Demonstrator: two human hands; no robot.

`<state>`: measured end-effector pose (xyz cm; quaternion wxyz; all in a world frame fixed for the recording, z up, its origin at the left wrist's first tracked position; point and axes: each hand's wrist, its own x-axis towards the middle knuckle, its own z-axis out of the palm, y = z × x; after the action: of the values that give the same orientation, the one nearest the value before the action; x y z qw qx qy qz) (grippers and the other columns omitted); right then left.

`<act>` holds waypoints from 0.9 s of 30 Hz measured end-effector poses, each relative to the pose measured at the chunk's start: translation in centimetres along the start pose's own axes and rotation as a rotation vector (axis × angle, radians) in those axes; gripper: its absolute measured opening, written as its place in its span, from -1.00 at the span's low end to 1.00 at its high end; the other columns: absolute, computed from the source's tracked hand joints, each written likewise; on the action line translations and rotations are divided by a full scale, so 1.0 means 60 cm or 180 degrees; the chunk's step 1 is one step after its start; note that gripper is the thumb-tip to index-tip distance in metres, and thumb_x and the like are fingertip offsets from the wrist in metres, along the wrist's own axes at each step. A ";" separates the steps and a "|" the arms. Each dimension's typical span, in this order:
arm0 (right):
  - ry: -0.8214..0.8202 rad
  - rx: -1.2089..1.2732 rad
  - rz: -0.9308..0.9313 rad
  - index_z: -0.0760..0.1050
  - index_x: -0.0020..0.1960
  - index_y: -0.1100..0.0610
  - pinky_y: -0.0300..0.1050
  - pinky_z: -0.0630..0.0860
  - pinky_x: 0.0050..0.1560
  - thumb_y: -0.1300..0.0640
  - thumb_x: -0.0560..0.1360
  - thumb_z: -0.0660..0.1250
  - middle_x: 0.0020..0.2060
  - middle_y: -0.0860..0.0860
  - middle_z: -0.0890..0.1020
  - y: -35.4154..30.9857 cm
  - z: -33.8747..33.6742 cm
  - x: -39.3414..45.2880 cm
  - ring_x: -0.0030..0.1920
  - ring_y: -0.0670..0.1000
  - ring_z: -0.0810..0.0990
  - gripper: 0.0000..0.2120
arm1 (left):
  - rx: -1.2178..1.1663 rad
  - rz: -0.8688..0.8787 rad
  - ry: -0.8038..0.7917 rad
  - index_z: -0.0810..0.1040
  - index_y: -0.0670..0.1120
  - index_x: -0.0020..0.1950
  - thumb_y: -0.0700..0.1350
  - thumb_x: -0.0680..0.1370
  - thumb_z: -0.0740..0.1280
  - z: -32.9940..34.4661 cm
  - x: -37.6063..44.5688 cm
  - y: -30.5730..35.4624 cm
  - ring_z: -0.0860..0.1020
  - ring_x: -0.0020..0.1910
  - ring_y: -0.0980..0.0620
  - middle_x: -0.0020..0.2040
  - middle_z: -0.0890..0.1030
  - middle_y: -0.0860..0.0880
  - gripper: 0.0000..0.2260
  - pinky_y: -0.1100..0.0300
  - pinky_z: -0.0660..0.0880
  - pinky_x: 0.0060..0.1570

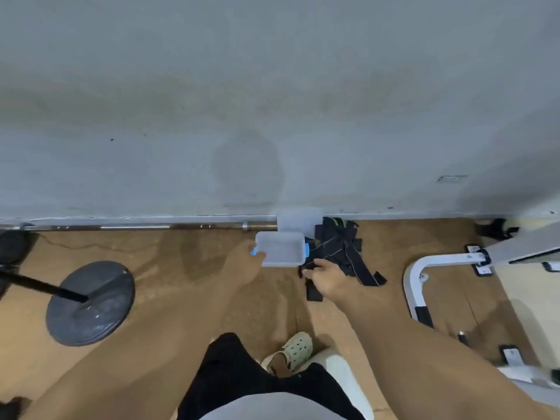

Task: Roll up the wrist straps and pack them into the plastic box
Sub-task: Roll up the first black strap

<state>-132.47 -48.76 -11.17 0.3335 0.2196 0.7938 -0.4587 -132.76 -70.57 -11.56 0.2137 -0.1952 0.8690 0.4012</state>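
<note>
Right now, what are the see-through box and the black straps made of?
The box looks like cloudy, translucent plastic: the floor shows faintly through it, and it has blue clips. The straps look like soft woven fabric with pale stitching: they lie limp and crumpled. The right hand is pinching one.

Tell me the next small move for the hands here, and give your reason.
Probably the right hand should lift the black strap it grips clear of the pile of straps and start rolling it. The plastic box looks empty, with its lid off behind it, and the left hand holds the box's edge, so nothing rolled is ready to pack yet.
</note>
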 end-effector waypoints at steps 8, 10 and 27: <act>0.0133 -0.0069 0.0399 0.29 0.58 0.04 -0.01 0.48 0.36 -0.01 0.62 0.38 0.40 0.02 0.53 -0.039 -0.120 0.106 0.30 0.10 0.58 -0.41 | -0.0021 -0.0096 -0.0520 0.36 -0.12 0.54 0.00 0.67 0.28 0.063 0.136 0.128 0.41 0.46 -0.06 0.51 0.42 -0.07 -0.54 0.20 0.32 0.31; 0.0189 0.0007 0.0457 0.30 0.58 0.03 0.02 0.49 0.37 -0.02 0.60 0.39 0.40 0.03 0.53 -0.043 -0.143 0.132 0.28 0.10 0.58 -0.40 | 0.0063 -0.0105 -0.0641 0.36 -0.12 0.53 0.00 0.67 0.28 0.073 0.177 0.155 0.43 0.42 -0.06 0.49 0.43 -0.07 -0.55 0.18 0.34 0.29; 0.0146 -0.0257 0.0178 0.29 0.59 0.05 -0.07 0.43 0.36 -0.01 0.63 0.36 0.47 0.06 0.47 -0.078 -0.339 0.364 0.40 0.12 0.50 -0.42 | -0.0152 -0.0366 -0.0738 0.44 -0.09 0.46 0.01 0.65 0.30 0.166 0.380 0.300 0.47 0.37 -0.07 0.43 0.50 -0.06 -0.60 0.09 0.39 0.33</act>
<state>-157.10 -32.30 -17.14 0.3365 0.2385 0.8127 -0.4116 -158.81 -55.78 -18.41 0.3307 -0.2020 0.8161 0.4288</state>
